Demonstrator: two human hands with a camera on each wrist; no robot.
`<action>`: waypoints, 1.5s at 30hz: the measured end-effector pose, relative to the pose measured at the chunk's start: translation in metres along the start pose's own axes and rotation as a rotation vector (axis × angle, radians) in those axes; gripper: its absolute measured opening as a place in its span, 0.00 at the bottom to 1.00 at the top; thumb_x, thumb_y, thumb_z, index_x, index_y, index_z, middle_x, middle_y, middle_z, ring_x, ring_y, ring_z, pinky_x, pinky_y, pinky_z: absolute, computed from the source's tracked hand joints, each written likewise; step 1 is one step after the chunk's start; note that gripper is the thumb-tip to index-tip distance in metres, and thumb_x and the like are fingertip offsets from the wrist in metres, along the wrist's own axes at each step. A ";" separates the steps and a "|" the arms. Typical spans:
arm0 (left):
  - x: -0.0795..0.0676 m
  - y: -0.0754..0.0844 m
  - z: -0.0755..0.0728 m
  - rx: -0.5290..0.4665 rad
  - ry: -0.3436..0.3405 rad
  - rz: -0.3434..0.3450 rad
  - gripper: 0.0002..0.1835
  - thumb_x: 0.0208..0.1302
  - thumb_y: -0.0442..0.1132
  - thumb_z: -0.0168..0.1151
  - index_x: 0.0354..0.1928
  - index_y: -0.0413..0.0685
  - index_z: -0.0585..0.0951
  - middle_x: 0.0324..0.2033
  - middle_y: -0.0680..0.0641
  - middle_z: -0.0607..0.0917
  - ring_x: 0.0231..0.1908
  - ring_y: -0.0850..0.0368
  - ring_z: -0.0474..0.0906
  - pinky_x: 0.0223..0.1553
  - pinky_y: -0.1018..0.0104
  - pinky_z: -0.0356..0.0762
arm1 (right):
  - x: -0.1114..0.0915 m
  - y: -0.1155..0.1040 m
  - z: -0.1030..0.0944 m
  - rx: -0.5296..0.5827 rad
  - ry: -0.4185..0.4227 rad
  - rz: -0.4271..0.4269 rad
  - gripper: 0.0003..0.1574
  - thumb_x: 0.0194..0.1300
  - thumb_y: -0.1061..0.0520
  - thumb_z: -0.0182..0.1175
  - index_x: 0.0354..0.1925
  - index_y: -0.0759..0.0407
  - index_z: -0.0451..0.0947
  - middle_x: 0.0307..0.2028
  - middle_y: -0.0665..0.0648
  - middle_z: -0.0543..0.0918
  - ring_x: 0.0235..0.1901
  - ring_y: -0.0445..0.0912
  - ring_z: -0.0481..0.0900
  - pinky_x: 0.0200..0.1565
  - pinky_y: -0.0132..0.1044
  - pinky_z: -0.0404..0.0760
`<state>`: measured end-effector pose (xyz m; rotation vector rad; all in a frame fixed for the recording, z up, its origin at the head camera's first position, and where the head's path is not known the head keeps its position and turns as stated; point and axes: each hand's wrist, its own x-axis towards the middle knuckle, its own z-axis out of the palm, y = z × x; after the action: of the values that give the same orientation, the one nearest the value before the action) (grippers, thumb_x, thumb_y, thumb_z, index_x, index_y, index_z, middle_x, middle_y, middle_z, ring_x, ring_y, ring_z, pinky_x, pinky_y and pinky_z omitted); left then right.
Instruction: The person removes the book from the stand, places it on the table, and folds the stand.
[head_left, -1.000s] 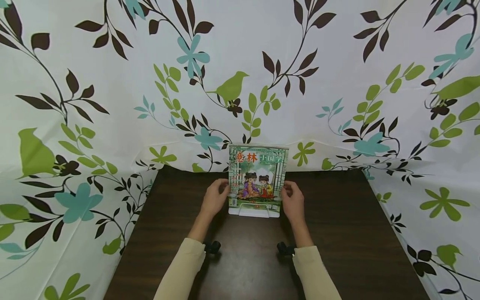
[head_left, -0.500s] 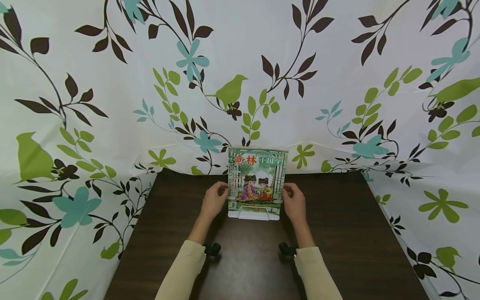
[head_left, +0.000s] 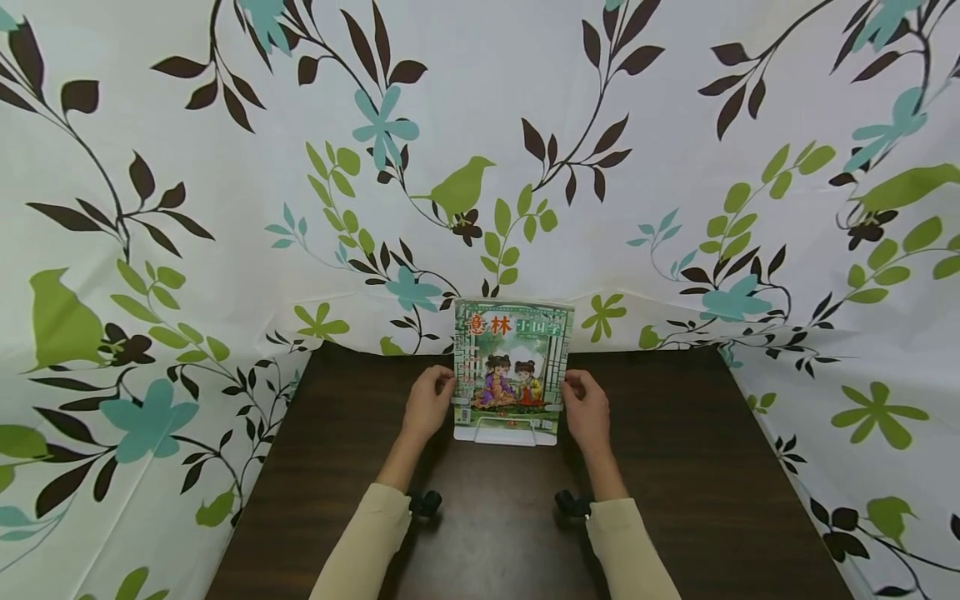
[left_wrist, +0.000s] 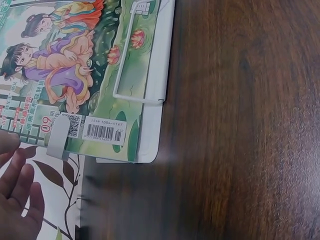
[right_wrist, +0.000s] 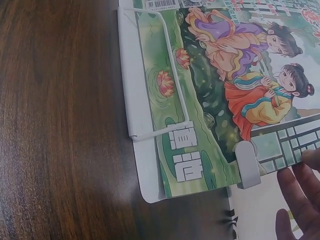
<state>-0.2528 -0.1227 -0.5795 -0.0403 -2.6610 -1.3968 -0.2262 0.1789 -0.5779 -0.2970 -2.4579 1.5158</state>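
A magazine [head_left: 512, 358] with a green cover and two cartoon children leans back on a white stand [head_left: 495, 436] on the table. The left hand [head_left: 427, 404] pinches its left edge, and the right hand [head_left: 588, 408] pinches the opposite edge, at about the same height. In the left wrist view, the thumb [left_wrist: 9, 142] lies on the cover's border with the other fingers below it. The right thumb [right_wrist: 311, 159] lies likewise on the cover. White side clips [left_wrist: 58, 135] hook over the magazine's edges, and a wire bar [left_wrist: 119, 75] crosses its lower front.
The dark wood table [head_left: 495, 533] stretches out in front of the stand and to both sides. Behind it hangs a white cloth [head_left: 480, 92] printed with leaves, birds and flowers. Dark wrist mounts [head_left: 426, 503] sit at the cuffs of the light sleeves [head_left: 367, 542].
The head view has tilted slightly, so the whole scene sits a little lower in it. Both hands stay at the magazine's edges, and the magazine keeps its place on the stand.
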 end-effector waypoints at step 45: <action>0.004 0.001 0.009 -0.067 0.101 0.107 0.04 0.79 0.31 0.59 0.49 0.40 0.81 0.40 0.41 0.81 0.40 0.51 0.75 0.42 0.58 0.73 | 0.000 -0.003 0.006 0.141 0.042 -0.021 0.12 0.79 0.55 0.65 0.55 0.57 0.86 0.52 0.61 0.88 0.46 0.52 0.82 0.45 0.40 0.78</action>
<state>-0.2572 -0.1154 -0.5832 -0.1136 -2.4916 -1.4152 -0.2284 0.1727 -0.5774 -0.2726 -2.3006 1.6472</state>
